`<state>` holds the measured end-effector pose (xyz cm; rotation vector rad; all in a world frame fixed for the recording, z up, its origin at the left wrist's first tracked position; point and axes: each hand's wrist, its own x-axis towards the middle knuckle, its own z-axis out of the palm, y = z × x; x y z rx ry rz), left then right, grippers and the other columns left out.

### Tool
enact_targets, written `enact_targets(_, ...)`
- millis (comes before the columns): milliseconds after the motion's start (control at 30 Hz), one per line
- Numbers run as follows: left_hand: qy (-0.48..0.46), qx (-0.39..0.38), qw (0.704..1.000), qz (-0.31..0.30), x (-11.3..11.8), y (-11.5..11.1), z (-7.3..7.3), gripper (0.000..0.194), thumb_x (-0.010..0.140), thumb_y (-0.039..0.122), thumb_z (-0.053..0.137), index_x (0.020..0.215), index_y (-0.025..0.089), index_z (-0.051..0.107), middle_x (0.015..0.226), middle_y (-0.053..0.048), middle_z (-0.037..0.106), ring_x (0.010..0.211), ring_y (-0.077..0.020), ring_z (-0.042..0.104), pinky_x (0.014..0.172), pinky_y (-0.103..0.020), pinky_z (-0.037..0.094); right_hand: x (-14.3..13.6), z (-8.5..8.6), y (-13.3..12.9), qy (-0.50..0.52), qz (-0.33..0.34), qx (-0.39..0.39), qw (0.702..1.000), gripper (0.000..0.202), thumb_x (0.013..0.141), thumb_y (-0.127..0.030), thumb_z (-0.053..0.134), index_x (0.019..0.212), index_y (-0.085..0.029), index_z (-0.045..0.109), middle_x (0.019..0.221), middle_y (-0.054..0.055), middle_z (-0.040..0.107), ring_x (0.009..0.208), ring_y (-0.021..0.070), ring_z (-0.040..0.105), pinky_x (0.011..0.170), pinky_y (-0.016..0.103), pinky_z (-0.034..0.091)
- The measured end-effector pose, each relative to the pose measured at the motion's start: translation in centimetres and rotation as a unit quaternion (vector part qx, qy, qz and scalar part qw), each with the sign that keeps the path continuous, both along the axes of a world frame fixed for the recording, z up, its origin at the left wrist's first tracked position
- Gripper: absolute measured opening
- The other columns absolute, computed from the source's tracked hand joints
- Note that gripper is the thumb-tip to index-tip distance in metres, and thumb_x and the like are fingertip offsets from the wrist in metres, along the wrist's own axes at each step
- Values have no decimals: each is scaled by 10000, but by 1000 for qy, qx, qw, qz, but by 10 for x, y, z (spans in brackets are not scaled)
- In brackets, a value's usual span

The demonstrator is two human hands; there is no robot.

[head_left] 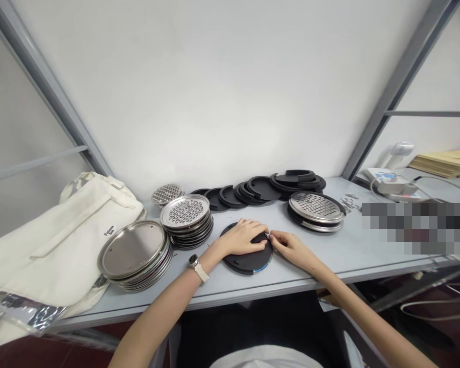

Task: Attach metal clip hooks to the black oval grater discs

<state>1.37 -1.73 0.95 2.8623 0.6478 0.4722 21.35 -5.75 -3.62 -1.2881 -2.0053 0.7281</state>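
A round black disc [242,262] lies near the table's front edge, with a blue and green strip [261,267] along its lower right rim. Across its upper part rests my left hand [247,237], palm down with the fingers spread. At the disc's right edge my right hand [288,246] pinches with thumb and forefinger; whatever is between them is too small to make out. To the left stands a stack of metal discs [186,211] with a perforated one on top. Another perforated metal disc [316,206] tops a stack on the right.
Black rings and discs [266,188] line the wall. Plain metal discs [133,250] are stacked at the front left beside a cream bag [80,230]. Small metal parts [349,201] lie right of the right-hand stack. White devices with cables [387,181] stand farther right.
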Motion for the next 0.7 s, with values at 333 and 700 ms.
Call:
enact_targets(333, 1, -13, 1000, -1, -1, 3, -4, 241, 946, 319, 451, 1151, 221, 531, 1145, -54, 596, 1097, -222, 516, 968, -360, 348, -1, 2, -2, 13, 4, -9, 1000, 340, 929, -394, 374, 699, -184, 509, 619, -17, 538, 583, 135, 464, 555, 244, 346)
enact_targets(700, -17, -41, 999, -9, -1, 8, -7, 273, 934, 327, 490, 1182, 230, 548, 1172, -37, 601, 1108, -210, 525, 972, -347, 347, -1, 1, 0, 31, 6, -20, 999, 332, 929, -388, 398, 733, -167, 550, 638, -10, 567, 592, 134, 475, 554, 241, 337)
